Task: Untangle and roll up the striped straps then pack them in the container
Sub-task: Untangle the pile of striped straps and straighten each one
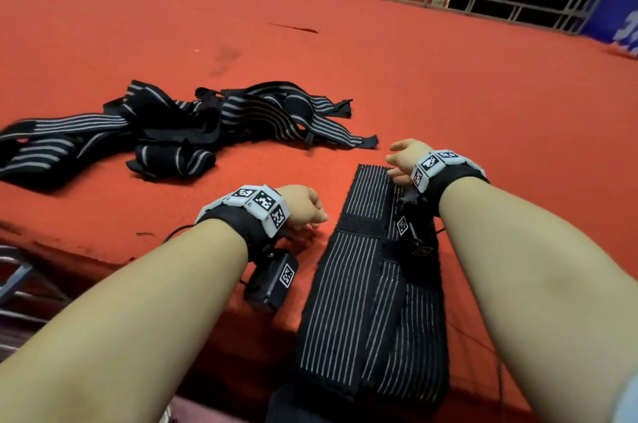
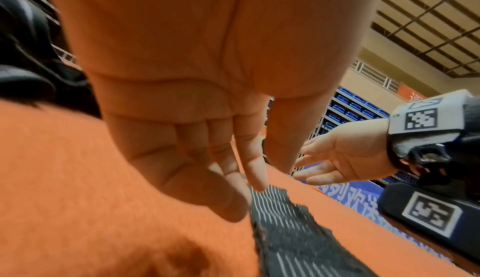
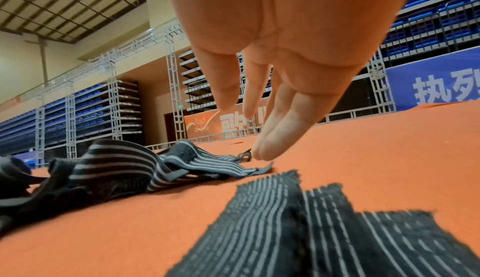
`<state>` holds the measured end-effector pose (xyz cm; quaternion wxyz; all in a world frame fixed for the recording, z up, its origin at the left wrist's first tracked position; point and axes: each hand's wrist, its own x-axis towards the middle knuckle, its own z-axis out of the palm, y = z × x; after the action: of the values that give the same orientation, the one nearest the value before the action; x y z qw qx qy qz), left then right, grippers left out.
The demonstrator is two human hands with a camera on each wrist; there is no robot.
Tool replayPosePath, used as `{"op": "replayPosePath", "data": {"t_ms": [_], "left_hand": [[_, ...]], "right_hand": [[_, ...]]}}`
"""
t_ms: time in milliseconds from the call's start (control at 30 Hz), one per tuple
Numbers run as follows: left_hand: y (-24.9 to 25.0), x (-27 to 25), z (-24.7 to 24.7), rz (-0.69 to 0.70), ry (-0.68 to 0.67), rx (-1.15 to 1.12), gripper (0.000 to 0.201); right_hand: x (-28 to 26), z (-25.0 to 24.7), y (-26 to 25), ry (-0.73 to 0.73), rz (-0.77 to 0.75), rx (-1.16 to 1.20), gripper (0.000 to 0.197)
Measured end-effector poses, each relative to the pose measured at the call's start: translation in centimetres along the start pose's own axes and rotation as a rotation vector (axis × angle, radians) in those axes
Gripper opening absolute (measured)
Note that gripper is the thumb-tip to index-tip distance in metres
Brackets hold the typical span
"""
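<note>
Fingers [image 3: 275,117] of both hands hung relaxed and slightly spread, holding nothing. One striped strap [image 1: 359,270] lay flat, unrolled, between the hands on the red carpet [image 1: 448,84]; remaining straps [image 1: 193,132] stayed tangled nearby. No container showed; rolling and packing were judged outstanding.

Red carpet [image 1: 414,77] underfoot — metal railing [image 1: 483,2], blue banner [image 3: 436,84], blue seats [image 3: 441,14] beyond.

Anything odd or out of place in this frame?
The task's container shows in no view. Most straps lie in a tangled heap on the red carpet; one flat strap hangs over the carpeted edge. Left hand and right hand hold nothing.
</note>
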<state>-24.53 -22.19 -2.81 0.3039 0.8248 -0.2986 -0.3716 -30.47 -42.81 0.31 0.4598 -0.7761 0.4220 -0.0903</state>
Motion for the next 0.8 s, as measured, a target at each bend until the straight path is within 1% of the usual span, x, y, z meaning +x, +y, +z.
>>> {"op": "replayPosePath", "data": {"t_ms": [133,300,367,400,500,567,800], "left_hand": [[-0.2,-2.9,-1.7,0.004,0.068,-0.021,0.013],[-1.4,-6.1,-4.2,0.028,0.217,0.002,0.013],[-1.9,-7.4,-5.2,0.028,0.286,0.031,0.005],[-2.2,-7.9,-5.7,0.034,0.307,0.054,0.007],[-3.1,-8.7,-7.2,0.034,0.343,0.121,0.027],[-3.6,-8.9,-8.1,0.027,0.375,0.117,0.033],[-3.2,-7.2,-11.0,0.06,0.414,0.149,0.035]], "right_hand": [[-2.8,0.6,-2.7,-0.023,-0.078,-0.077,0.035],[-5.8,2.5,-5.8,-0.098,-0.148,-0.114,0.033],[-6.5,3.6,-6.9,-0.118,-0.171,-0.134,0.034],[-6.7,4.1,-7.4,-0.126,-0.179,-0.135,0.034],[-6.7,5.7,-8.6,-0.148,-0.194,-0.121,0.034],[-6.5,6.4,-9.3,-0.151,-0.19,-0.113,0.032],[-5.2,7.2,-11.2,-0.132,-0.173,-0.169,0.028]]}}
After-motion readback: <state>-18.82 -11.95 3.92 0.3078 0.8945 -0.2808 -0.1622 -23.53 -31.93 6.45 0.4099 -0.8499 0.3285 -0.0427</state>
